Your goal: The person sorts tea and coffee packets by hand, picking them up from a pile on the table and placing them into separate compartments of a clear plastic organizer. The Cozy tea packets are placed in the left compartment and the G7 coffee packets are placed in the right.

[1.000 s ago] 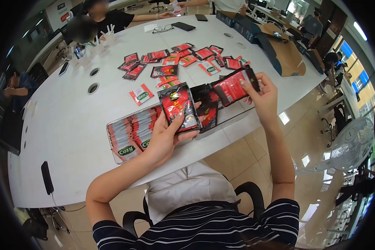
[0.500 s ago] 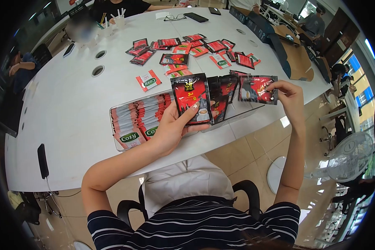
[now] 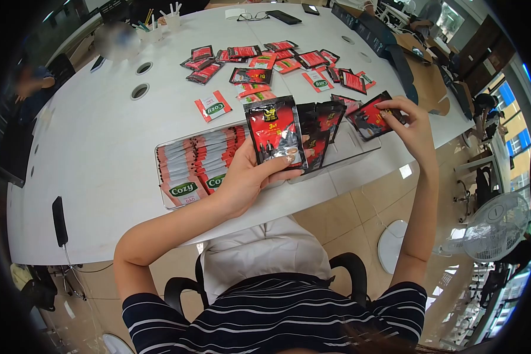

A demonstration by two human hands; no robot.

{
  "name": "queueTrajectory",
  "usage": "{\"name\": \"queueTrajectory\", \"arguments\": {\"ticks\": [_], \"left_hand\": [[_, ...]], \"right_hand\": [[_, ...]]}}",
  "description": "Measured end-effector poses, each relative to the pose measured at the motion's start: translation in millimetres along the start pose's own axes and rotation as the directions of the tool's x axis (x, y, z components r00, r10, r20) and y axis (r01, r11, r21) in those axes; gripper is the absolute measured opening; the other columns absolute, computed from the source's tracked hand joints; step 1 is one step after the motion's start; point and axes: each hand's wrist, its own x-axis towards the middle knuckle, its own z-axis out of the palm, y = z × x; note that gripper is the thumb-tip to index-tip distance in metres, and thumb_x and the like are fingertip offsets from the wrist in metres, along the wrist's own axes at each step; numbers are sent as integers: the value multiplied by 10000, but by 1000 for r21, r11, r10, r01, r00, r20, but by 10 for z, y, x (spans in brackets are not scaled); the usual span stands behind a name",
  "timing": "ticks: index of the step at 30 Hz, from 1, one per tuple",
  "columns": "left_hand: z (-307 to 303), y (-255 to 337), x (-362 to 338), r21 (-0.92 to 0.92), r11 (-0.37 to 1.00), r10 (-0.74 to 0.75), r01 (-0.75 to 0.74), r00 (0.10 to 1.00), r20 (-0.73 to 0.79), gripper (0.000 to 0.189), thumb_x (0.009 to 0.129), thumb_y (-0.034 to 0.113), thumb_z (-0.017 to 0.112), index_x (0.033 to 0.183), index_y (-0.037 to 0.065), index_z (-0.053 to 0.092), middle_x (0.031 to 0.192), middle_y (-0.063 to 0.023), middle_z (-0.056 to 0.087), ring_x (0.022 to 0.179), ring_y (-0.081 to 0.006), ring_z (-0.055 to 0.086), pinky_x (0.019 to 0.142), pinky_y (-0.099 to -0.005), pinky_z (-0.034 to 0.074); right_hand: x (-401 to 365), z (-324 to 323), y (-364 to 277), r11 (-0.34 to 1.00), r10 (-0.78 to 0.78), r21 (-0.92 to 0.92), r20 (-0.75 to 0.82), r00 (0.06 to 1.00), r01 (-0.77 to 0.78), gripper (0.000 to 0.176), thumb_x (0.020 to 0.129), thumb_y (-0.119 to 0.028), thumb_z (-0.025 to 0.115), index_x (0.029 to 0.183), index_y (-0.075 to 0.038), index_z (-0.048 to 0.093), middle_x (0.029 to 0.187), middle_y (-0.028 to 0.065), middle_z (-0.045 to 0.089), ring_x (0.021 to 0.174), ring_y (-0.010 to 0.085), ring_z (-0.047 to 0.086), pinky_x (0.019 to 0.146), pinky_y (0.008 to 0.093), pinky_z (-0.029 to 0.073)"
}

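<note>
Black-and-red coffee sachets [image 3: 274, 127] stand upright in my left hand [image 3: 248, 180], thumb across their front, above the middle of a clear box. Behind them, more dark sachets [image 3: 321, 127] fill the box's middle. My right hand [image 3: 412, 127] pinches one black-and-red sachet [image 3: 371, 118] by its edge, tilted, over the box's right end. Rows of Cozy sachets [image 3: 200, 156] fill the left part of the clear box [image 3: 159, 171]. Beyond it lies a loose pile of red and black sachets [image 3: 251, 75], with a Cozy sachet [image 3: 213, 106] nearer the box.
Glasses [image 3: 253, 17] and phones [image 3: 284, 17] lie at the table's far side, near cups of sticks [image 3: 172, 21]. An open cardboard box [image 3: 428, 82] stands at the right edge. A black device [image 3: 59, 221] is at the left; a fan [image 3: 495, 227] stands at the right.
My right hand has moved slightly right, and its sachet has turned from nearly level to tilted. My left hand still holds its sachets. The view has shifted a little.
</note>
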Motion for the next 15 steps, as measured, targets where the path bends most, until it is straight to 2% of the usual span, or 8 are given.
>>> {"name": "queueTrajectory", "arguments": {"ticks": [1,4,7,8,11,14,15], "left_hand": [[-5,-1,4,-9,1000,3,-3,1000,14,423,942,-1,498,1330,52,337,1328,-151,519,1193,-277,558,872,-331,576],[-22,-6,13,-19,1000,9,-8,999,42,433,939,-5,507,1333,53,337,1345,-152,504,1203,-274,550,891,-330,565],[-27,-16,16,-4,1000,12,-12,999,47,429,945,10,509,1335,54,334,1352,-149,500,1203,-274,550,900,-331,560],[-27,-18,17,-1,1000,12,-12,999,52,429,947,14,510,1335,55,333,1352,-148,501,1204,-274,549,902,-332,558],[-28,-25,14,22,1000,13,-14,999,47,423,951,21,510,1333,56,333,1352,-146,501,1205,-274,548,906,-337,555],[-44,-42,7,28,1000,8,-9,999,37,416,953,22,507,1330,56,334,1354,-149,500,1206,-272,546,908,-342,554],[-48,-50,9,27,1000,7,-8,999,35,414,954,22,506,1329,56,334,1355,-150,499,1207,-272,546,909,-344,554]], "right_hand": [[23,-5,-30,997,30,-69,36,999,-27,111,834,-17,626,938,5,659,902,37,622,812,91,583,741,237,475],[112,120,-119,999,13,-33,249,968,-4,83,803,24,627,877,6,595,846,28,620,757,94,583,674,239,481],[183,419,-46,991,-128,66,270,954,114,154,783,29,649,891,-7,546,818,40,613,771,121,603,724,263,478],[195,472,-68,987,-119,-68,298,947,146,219,760,11,681,906,-19,522,870,44,616,851,174,614,776,293,475],[180,640,24,904,-266,-288,196,944,315,362,692,-20,748,984,-53,535,1036,59,609,996,242,574,858,337,463],[244,665,31,788,-442,-418,129,888,453,624,597,-61,810,1153,-101,529,1209,80,557,1115,287,509,938,374,431],[259,659,37,814,-414,-379,155,897,441,704,569,-73,825,1199,-114,513,1232,88,545,1132,296,501,956,382,419]]}}
